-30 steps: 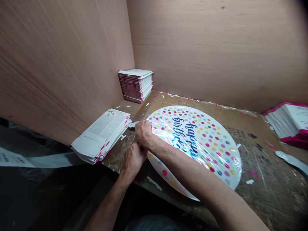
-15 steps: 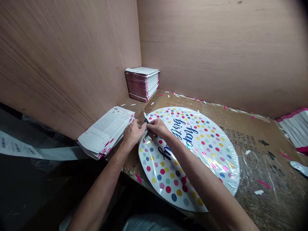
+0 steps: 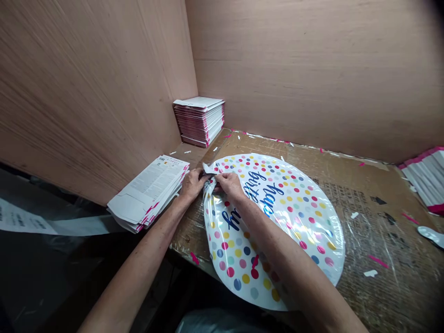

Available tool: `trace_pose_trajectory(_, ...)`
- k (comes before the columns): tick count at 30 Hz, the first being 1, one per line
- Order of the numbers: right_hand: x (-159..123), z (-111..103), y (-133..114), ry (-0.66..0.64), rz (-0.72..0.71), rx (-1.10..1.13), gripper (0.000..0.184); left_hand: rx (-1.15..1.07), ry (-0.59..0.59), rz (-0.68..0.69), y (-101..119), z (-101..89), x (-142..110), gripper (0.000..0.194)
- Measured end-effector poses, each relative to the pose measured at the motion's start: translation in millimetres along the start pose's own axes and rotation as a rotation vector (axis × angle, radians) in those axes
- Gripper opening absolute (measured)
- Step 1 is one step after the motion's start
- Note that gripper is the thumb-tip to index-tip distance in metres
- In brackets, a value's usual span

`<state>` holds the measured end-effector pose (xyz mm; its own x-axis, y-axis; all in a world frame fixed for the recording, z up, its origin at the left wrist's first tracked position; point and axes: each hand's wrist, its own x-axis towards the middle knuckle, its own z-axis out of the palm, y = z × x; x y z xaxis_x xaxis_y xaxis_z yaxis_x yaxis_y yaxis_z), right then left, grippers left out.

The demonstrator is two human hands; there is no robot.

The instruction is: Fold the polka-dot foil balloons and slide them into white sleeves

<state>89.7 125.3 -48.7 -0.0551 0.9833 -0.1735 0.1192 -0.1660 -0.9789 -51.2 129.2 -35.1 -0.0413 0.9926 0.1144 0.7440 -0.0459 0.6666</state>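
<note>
A flat round foil balloon (image 3: 291,203), white with coloured dots and blue "happy birthday" lettering, lies on the cardboard-covered table (image 3: 364,194). Its small neck tab (image 3: 208,169) sticks out at the left edge. My left hand (image 3: 192,184) and my right hand (image 3: 227,182) meet at that tab, both with fingers pinched on the balloon's edge. My right forearm lies across the balloon's near part.
A stack of flat white printed cards (image 3: 149,192) lies left of my hands. A taller pink-edged stack (image 3: 200,120) stands in the back corner, another stack (image 3: 428,178) at the right edge. Wooden walls close the left and back. Paper scraps litter the table.
Both hands moved from the balloon's near-left rim up to its neck tab and pinched it. The balloon turned and slid nearer, its left edge now folding up.
</note>
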Motion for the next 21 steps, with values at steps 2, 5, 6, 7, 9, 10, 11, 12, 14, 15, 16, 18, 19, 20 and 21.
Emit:
trace_pose_trajectory(2,-4.2,-8.6,-3.1,0.062,-0.016,0.006,0.015,-0.020,-0.011,-0.048,0.5,-0.4,8.1,0.012)
trace_pose_trajectory(5,-20.6,-36.0,-11.3,0.172,-0.046,0.021,0.014,-0.047,-0.025,-0.165,5.8,-2.4,26.7,0.005)
trace_pose_trajectory(6,-29.7,-49.7,-13.5,0.211,-0.051,0.041,0.016,-0.052,-0.024,-0.200,8.7,-4.0,33.1,0.006)
trace_pose_trajectory(7,-40.4,-65.5,-14.8,0.256,-0.045,0.074,0.019,-0.052,-0.016,-0.227,12.3,-6.0,38.5,0.007)
trace_pose_trajectory(9,-64.9,-100.1,-13.6,0.345,0.003,0.162,0.022,-0.034,0.028,-0.261,22.5,-10.7,42.4,0.013)
trace_pose_trajectory(10,-77.2,-117.0,-11.1,0.387,0.046,0.207,0.022,-0.014,0.077,-0.255,29.4,-12.9,39.0,0.019)
trace_pose_trajectory(11,-88.6,-132.4,-7.6,0.412,0.090,0.241,0.022,0.015,0.132,-0.216,37.7,-14.6,31.0,0.026)
trace_pose_trajectory(12,-98.3,-145.4,-3.5,0.429,0.132,0.272,0.023,0.050,0.176,-0.144,47.0,-15.9,18.1,0.032)
trace_pose_trajectory(14,-110.8,-162.6,4.6,0.429,0.192,0.305,0.025,0.141,0.152,0.073,67.4,-17.5,-21.7,0.033)
trace_pose_trajectory(15,-113.4,-167.1,7.9,0.419,0.207,0.314,0.026,0.180,0.021,0.152,77.4,-18.5,-46.8,0.027)
trace_pose_trajectory(16,-114.1,-169.7,10.4,0.409,0.211,0.310,0.025,0.218,-0.195,0.156,86.5,-20.2,-73.4,0.025)
trace_pose_trajectory(18,-111.7,-173.3,12.9,0.406,0.201,0.222,0.022,0.273,-0.678,0.145,100.9,-25.9,-123.5,0.045)
trace_pose_trajectory(19,-110.2,-176.1,13.0,0.412,0.194,0.156,0.022,0.238,-0.848,0.218,106.2,-29.7,-143.8,0.045)
trace_pose_trajectory(20,-109.3,-180.3,12.7,0.420,0.190,0.106,0.023,0.213,-1.018,0.301,110.5,-34.0,-159.7,0.044)
trace_pose_trajectory(21,-109.3,-186.0,12.1,0.431,0.188,0.055,0.023,0.245,-1.123,0.330,114.4,-38.3,-171.3,0.043)
